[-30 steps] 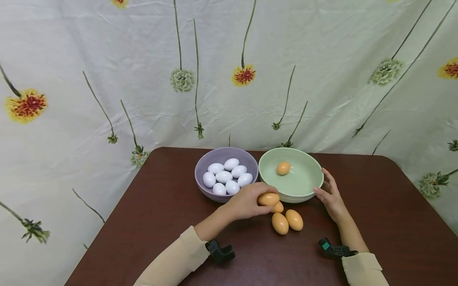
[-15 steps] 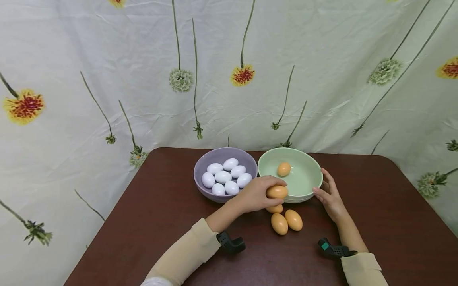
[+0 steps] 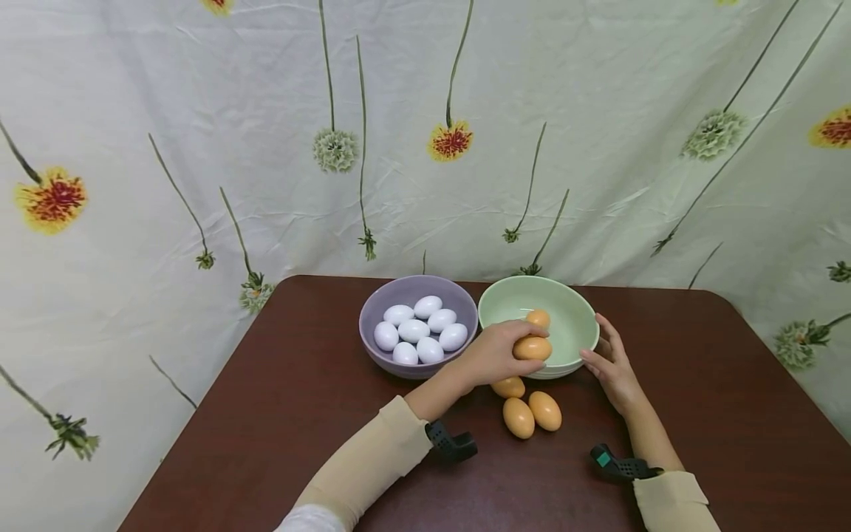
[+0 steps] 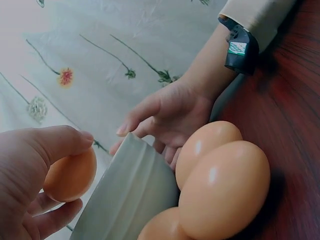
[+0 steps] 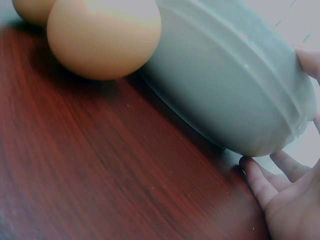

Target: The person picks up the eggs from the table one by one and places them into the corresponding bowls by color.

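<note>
My left hand (image 3: 495, 353) grips a brown egg (image 3: 533, 348) over the near part of the green bowl (image 3: 573, 310); in the left wrist view the thumb and fingers close around the egg (image 4: 74, 172). Inside that bowl lies another brown egg (image 3: 538, 318), partly hidden by the held one. At the bowl's right side, my right hand (image 3: 618, 373) holds the rim and outer wall with thumb and fingers, which also show in the right wrist view against the wall (image 5: 215, 85). Three brown eggs (image 3: 518, 418) rest on the table in front of the bowl.
A purple bowl (image 3: 372, 347) with several white eggs (image 3: 414, 330) stands directly left of the green bowl. Both sit near the back edge of the dark red table (image 3: 299, 340). Behind hangs a pale flowered cloth (image 3: 266, 111).
My left hand has carried the brown egg to the right and back, from above the loose eggs to over the green bowl. My right hand stays at the bowl's side.
</note>
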`<state>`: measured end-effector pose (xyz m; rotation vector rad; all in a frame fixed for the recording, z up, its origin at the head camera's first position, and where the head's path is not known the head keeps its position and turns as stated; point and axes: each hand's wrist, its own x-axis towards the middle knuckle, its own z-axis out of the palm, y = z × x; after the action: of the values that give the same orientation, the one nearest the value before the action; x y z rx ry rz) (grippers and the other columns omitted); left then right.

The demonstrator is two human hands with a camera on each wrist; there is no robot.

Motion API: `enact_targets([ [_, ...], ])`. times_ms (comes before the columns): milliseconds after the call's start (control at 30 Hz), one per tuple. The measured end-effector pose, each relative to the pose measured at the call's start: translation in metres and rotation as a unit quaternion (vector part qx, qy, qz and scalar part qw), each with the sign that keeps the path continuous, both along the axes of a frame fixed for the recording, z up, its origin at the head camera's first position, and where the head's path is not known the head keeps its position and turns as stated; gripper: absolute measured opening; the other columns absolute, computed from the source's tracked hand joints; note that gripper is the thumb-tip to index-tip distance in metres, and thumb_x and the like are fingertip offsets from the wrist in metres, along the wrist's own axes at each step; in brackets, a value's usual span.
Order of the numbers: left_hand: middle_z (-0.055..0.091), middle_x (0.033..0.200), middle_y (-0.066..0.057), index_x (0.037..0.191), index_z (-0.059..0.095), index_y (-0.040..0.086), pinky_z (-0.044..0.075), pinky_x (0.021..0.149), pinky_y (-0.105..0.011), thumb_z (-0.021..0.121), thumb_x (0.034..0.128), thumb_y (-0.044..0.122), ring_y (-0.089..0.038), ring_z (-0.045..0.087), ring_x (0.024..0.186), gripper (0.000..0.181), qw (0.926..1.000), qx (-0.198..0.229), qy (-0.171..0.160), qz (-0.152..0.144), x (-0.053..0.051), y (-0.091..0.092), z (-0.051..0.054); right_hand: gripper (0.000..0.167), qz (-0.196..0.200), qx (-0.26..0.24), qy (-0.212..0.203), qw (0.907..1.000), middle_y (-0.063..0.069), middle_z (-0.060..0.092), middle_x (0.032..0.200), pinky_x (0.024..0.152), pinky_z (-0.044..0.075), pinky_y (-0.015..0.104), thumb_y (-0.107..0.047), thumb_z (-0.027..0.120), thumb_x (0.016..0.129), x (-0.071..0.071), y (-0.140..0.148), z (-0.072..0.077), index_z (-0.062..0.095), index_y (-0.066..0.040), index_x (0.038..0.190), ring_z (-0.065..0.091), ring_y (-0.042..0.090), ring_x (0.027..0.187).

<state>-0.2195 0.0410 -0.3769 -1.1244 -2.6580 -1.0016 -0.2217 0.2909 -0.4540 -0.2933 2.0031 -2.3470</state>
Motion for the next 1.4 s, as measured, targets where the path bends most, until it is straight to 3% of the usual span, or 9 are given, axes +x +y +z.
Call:
enact_targets([
  [267, 0.065, 0.12, 0.003, 0.125, 0.064, 0.013, 0.043, 0.082, -0.015, 0.075, 0.0868, 0.031, -0.006, 0.059, 0.099, 0.043, 0.9998, -0.008, -0.014, 0.015, -0.013, 0.016, -0.008, 0.075, 0.003, -0.005, 0.006, 1.0, 0.026, 0.009, 0.151, 0.086, 0.044, 0.017, -0.005, 0.054, 0.097, 0.0, 0.0, -0.001, 0.01, -0.018, 0.157, 0.042, 0.01, 0.116],
  [533, 0.065, 0.12, 0.002, 0.126, 0.064, 0.012, 0.042, 0.085, -0.015, 0.074, 0.0878, 0.03, -0.007, 0.058, 0.101, 0.043, 0.9994, -0.021, -0.016, 0.022, -0.023, 0.027, -0.011, 0.074, 0.001, -0.005, 0.007, 1.0, 0.022, 0.014, 0.149, 0.087, 0.043, 0.017, -0.005, 0.054, 0.097, 0.0, -0.001, -0.001, 0.011, -0.018, 0.157, 0.046, 0.006, 0.112],
  [733, 0.064, 0.123, 0.001, 0.127, 0.063, 0.011, 0.041, 0.089, -0.016, 0.073, 0.0887, 0.029, -0.009, 0.058, 0.106, 0.043, 0.999, -0.023, -0.03, 0.023, -0.029, 0.038, -0.008, 0.071, 0.0, -0.013, 0.011, 0.9999, 0.016, 0.02, 0.143, 0.087, 0.043, 0.017, -0.005, 0.055, 0.097, 0.001, 0.0, -0.001, 0.017, -0.021, 0.155, 0.048, 0.005, 0.11],
  [1200, 0.064, 0.124, 0.001, 0.128, 0.063, 0.011, 0.041, 0.087, -0.014, 0.074, 0.0885, 0.028, -0.007, 0.058, 0.106, 0.044, 0.996, -0.039, -0.074, 0.034, -0.044, 0.051, -0.011, 0.072, 0.001, -0.009, 0.019, 0.9998, 0.02, 0.019, 0.143, 0.086, 0.045, 0.017, -0.002, 0.053, 0.097, 0.0, -0.001, -0.003, 0.015, -0.018, 0.156, 0.051, 0.004, 0.107],
  [1400, 0.066, 0.121, 0.001, 0.126, 0.064, 0.012, 0.041, 0.083, -0.015, 0.073, 0.0883, 0.029, -0.008, 0.059, 0.103, 0.042, 0.9942, -0.064, -0.08, 0.033, -0.052, 0.054, -0.014, 0.073, 0.003, -0.01, 0.02, 0.9997, 0.024, 0.017, 0.144, 0.086, 0.044, 0.017, -0.002, 0.053, 0.097, 0.001, -0.001, -0.002, 0.012, -0.016, 0.156, 0.051, 0.003, 0.107],
])
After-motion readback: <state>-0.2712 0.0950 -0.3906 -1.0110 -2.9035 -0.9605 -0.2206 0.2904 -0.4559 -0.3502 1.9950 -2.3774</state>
